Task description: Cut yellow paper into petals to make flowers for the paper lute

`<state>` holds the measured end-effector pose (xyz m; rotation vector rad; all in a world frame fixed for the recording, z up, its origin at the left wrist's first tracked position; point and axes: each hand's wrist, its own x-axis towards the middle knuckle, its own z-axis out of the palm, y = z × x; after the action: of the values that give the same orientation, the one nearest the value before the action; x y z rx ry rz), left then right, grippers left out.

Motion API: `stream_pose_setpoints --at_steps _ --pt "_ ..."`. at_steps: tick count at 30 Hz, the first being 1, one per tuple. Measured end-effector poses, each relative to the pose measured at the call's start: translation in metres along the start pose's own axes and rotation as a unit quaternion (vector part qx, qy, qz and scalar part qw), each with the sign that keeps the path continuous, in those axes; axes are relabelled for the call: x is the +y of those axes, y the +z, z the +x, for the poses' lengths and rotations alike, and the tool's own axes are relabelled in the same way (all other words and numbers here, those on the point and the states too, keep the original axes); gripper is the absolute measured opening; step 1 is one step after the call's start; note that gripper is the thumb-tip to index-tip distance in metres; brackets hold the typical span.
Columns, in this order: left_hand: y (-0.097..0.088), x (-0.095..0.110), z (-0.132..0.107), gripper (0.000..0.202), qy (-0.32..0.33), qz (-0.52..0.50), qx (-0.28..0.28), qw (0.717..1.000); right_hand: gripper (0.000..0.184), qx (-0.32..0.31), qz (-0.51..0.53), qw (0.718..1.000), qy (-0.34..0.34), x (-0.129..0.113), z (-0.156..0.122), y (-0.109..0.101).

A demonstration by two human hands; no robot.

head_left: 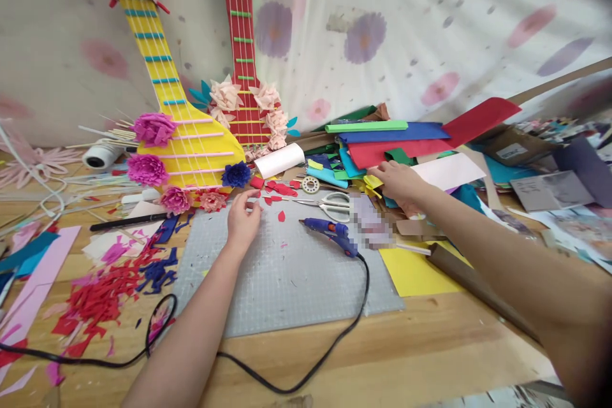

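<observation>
My left hand [243,222] hovers over the left part of the grey cutting mat [287,287], its fingers loosely curled with a gap between thumb and forefinger. Just beyond its fingertips lie small red paper petals [282,188]. My right hand [396,183] reaches to the paper pile at the back, fingertips closed on a crumpled yellow paper piece [373,183]. Between the hands, a blue hot glue gun [335,234] rests on the mat, nozzle to the left. Behind it are scissors [329,204] and a small white ring-shaped roll [310,185].
A yellow paper guitar [191,140] with paper flowers and a red one [245,51] lean at the back. Colored scraps [100,293] cover the left side. The glue gun's black cord [329,357] crosses the front. Yellow paper [421,271] and a brown roll [478,287] lie right.
</observation>
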<state>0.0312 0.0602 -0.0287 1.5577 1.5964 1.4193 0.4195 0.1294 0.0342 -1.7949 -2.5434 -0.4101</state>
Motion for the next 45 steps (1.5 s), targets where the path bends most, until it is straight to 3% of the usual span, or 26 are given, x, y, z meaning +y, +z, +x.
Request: stream_pose_setpoints --at_steps 6,9,13,16,18,20,24,27,29,31,33,35,38,41,45 --pt "-0.001 0.007 -0.006 0.028 0.0 -0.001 -0.01 1.0 0.019 0.071 -0.018 0.997 0.026 -0.015 -0.001 -0.005" --pt "-0.002 0.008 -0.005 0.027 -0.004 -0.007 -0.008 1.0 0.026 0.125 0.004 0.992 0.031 -0.025 0.006 -0.025" --pt "-0.002 0.015 -0.002 0.027 0.005 -0.014 -0.007 1.0 0.022 0.21 0.03 0.976 -0.051 -0.045 0.012 -0.062" --pt "-0.003 0.024 -0.003 0.027 0.019 -0.016 -0.01 1.0 0.021 0.188 0.07 0.979 -0.039 -0.058 0.018 -0.091" --pt "-0.003 0.032 -0.005 0.027 0.027 -0.019 -0.018 0.999 0.019 0.154 0.155 0.976 -0.004 -0.064 0.022 -0.111" --pt "-0.004 0.04 -0.008 0.027 0.035 -0.024 -0.028 0.999 0.02 0.195 0.276 0.94 0.049 -0.066 0.028 -0.136" --pt "-0.008 0.061 -0.01 0.026 0.067 -0.016 -0.032 0.997 0.015 0.33 0.508 0.795 0.039 -0.071 0.035 -0.193" --pt "-0.016 0.076 -0.003 0.024 0.108 -0.021 -0.001 0.994 0.005 0.305 0.611 0.727 0.076 -0.083 0.035 -0.218" --pt "-0.025 0.085 0.003 0.025 0.109 -0.066 0.017 0.992 0.004 0.231 0.676 0.689 0.122 -0.098 0.034 -0.216" --pt "-0.035 0.094 0.008 0.029 0.057 -0.148 -0.029 0.987 0.005 0.138 0.723 0.656 0.168 -0.12 0.031 -0.203" --pt "-0.045 0.101 0.008 0.036 -0.039 -0.225 -0.153 0.962 0.01 0.055 0.754 0.621 0.207 -0.146 0.027 -0.186" --pt "-0.055 0.105 0.002 0.048 -0.133 -0.262 -0.284 0.913 0.016 0.006 0.774 0.599 0.204 -0.173 0.022 -0.17" --pt "-0.066 0.103 -0.012 0.056 -0.201 -0.259 -0.397 0.857 0.016 -0.023 0.801 0.562 0.204 -0.206 0.016 -0.15" --pt "-0.073 0.091 -0.025 0.042 -0.219 -0.244 -0.435 0.839 0.015 -0.031 0.823 0.523 0.217 -0.226 0.009 -0.131" --pt "-0.083 0.077 -0.032 0.037 -0.208 -0.172 -0.431 0.861 0.011 -0.052 0.85 0.488 0.194 -0.245 -0.003 -0.104"
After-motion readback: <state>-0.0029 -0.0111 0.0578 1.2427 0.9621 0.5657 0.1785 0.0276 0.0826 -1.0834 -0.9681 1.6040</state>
